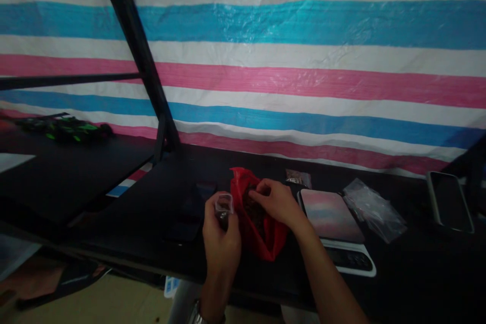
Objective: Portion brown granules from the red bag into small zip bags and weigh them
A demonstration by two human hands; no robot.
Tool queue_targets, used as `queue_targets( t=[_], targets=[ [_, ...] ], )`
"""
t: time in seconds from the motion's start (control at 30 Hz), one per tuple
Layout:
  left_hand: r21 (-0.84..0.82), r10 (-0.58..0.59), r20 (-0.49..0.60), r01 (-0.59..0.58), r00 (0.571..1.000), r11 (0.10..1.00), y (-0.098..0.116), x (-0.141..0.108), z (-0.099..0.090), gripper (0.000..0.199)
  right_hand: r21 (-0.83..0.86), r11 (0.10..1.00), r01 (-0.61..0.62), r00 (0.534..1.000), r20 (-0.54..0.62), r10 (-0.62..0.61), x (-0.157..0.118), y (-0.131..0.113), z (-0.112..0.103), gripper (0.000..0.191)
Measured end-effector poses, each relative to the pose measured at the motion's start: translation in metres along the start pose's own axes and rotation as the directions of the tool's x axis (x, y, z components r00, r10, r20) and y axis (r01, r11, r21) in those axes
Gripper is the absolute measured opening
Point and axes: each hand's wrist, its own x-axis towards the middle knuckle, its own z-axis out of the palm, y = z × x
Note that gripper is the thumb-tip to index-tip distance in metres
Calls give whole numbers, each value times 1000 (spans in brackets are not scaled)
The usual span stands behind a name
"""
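Note:
Between the fingers and thumb of my left hand is a small clear plastic bag, its mouth upward and something dark inside. My right hand reaches over an opened red bag, fingertips bent together at the brown, crumbly contents. Whatever those fingertips pinch is too small to make out. The red bag lies on the black table, just right of my left hand. Close by my right forearm is a digital scale with a shiny plate and a dark display panel.
Behind the scale lies a small filled clear bag. Several empty clear bags are piled to its right, then a phone. A dark flat object lies left. Black frame posts and a green-black model car stand farther left.

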Motion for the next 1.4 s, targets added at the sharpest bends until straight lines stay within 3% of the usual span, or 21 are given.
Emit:
queue_targets(
  t=[0.17, 0.3, 0.47, 0.6, 0.77, 0.93, 1.03, 1.2, 1.33, 1.4],
  targets=[
    [135, 99, 66, -107, 993, 985, 3, -2, 3, 39, 128, 991, 31, 996, -81, -20, -4, 8, -17, 23],
    [245, 174, 168, -212, 970, 946, 5, -2, 10, 50, 182, 980, 86, 987, -150, -59, -16, -5, -27, 23],
    [321, 220, 234, -289, 947, 902, 11, -4, 16, 49, 80, 973, 215, 964, -174, -199, -36, -26, -29, 11],
    [330, 234, 229, -301, 945, 895, 9, -5, 19, 42, 10, 964, 265, 948, -188, -258, -45, -30, -26, 13],
    [293, 236, 200, -288, 951, 912, 4, -2, 20, 38, 68, 954, 293, 928, -259, -266, -49, -31, -24, 16],
    [235, 201, 158, -234, 967, 943, 4, -1, 21, 33, 120, 977, 175, 929, -349, -123, -46, -25, -21, 7],
    [194, 176, 122, -197, 977, 961, 3, -1, 21, 37, 115, 991, 73, 945, -325, -32, -39, -17, -15, 5],
    [123, 165, 80, -174, 983, 977, 2, 2, 18, 46, 95, 995, 39, 971, -237, -15, -36, -13, -7, 10],
    [89, 204, 85, -211, 975, 973, 8, 7, 11, 59, 150, 983, 110, 979, -190, -81, -44, -21, -16, 13],
    [75, 221, 109, -230, 969, 970, 11, 7, 10, 68, 254, 952, 169, 981, -139, -137, -48, -25, -21, 10]
  ],
)
